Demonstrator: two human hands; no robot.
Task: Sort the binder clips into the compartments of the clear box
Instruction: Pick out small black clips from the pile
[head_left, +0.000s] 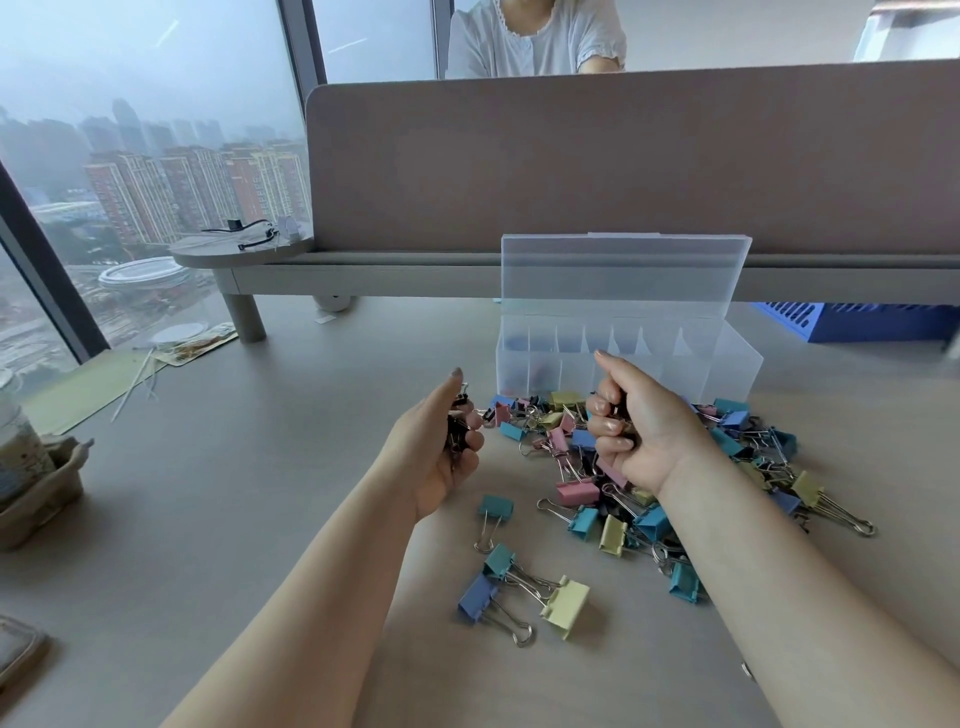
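Observation:
A pile of pink, blue, teal, yellow and black binder clips lies on the desk in front of the clear box, whose lid stands open; its compartments run in a row. My left hand is left of the pile, fingers curled round several black binder clips. My right hand hovers over the pile just before the box, fist closed on dark clips that barely show between the fingers. Three loose clips lie nearer to me.
A grey desk divider rises behind the box, with a person seated beyond it. A blue basket is at the right, a cup in a paper holder at the left edge, and a green sheet near the window.

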